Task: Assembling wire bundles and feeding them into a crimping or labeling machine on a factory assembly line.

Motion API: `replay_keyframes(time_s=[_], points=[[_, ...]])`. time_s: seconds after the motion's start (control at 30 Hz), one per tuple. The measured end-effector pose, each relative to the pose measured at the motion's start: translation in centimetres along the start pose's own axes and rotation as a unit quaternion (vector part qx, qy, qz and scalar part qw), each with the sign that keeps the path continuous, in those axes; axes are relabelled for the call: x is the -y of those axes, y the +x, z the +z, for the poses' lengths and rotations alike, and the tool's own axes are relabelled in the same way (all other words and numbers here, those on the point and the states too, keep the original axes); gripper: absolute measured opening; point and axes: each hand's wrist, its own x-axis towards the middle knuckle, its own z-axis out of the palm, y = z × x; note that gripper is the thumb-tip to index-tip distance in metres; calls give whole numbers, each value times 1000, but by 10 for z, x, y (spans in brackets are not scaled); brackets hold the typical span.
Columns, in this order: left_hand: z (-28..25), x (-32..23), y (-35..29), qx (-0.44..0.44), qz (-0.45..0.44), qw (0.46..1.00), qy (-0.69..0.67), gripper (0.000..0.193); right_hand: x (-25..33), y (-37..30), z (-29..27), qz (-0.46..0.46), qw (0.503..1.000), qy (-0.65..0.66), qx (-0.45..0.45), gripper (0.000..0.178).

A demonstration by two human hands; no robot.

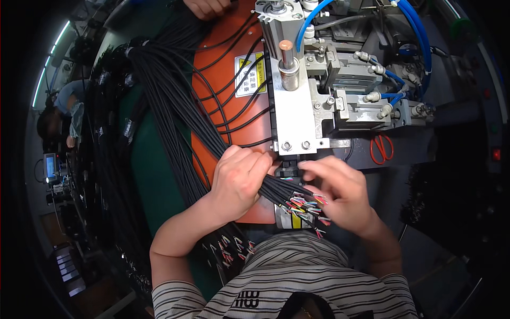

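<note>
My left hand is closed round a bundle of black cables, whose stripped ends with thin coloured wires point toward my right. Beyond those ends my right hand is curved with the fingers apart. Its index fingertip is at a small black fixture below the machine's white plate. The thumb lies beside the wire ends, and whether it touches them I cannot tell. Several separate black cables run along the machine's left edge, their far ends hidden beneath it.
A thick cable bundle crosses the orange worktop and green mat. More stripped ends hang by my left forearm. Air cylinders with blue hoses stand right. Another person's hand is at the top; a red cord lies right.
</note>
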Motion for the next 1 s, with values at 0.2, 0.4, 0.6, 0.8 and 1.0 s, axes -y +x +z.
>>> replay_keyframes(time_s=[0.2,0.4,0.6,0.8,1.0], points=[[-5,5,11,-32,55,994,-89,30,-4,13,13,-163,986,-15,-5,32],[-6,10,2,-43,109,990,-79,29,-2,3,12,9,984,164,-73,21],[-1,5,4,-46,107,991,-71,29,-4,3,17,-37,989,137,-34,23],[-1,4,5,-43,100,990,-88,29,-2,10,17,-87,990,106,-11,18],[-4,5,9,-93,107,988,-65,27,-8,5,22,-112,989,41,-84,9]])
